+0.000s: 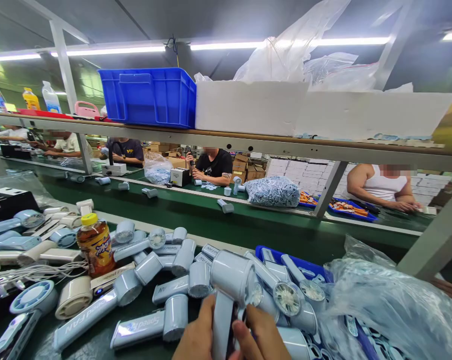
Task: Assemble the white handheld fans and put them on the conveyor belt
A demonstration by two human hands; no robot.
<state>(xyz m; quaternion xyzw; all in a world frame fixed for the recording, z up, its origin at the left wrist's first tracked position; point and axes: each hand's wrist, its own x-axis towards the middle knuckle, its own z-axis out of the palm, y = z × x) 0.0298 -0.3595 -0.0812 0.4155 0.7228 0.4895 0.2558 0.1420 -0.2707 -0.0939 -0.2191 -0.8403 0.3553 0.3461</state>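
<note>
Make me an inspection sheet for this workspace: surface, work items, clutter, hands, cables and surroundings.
Surface: dark worktop, largely covered.
Work items: one light-blue handheld fan held up; many loose fans piled around it, some cream-coloured.
Clutter: yellow-capped drink bottle among the fans; clear plastic bag at the right.
Hands: left hand grips the held fan's handle; right hand has fingers curled at its side, grip partly hidden.
Cables: white cables bunched at the left, near the bottle.
Surroundings: green belt beyond; blue crate and white boxes on a shelf; people across the belt.
</note>
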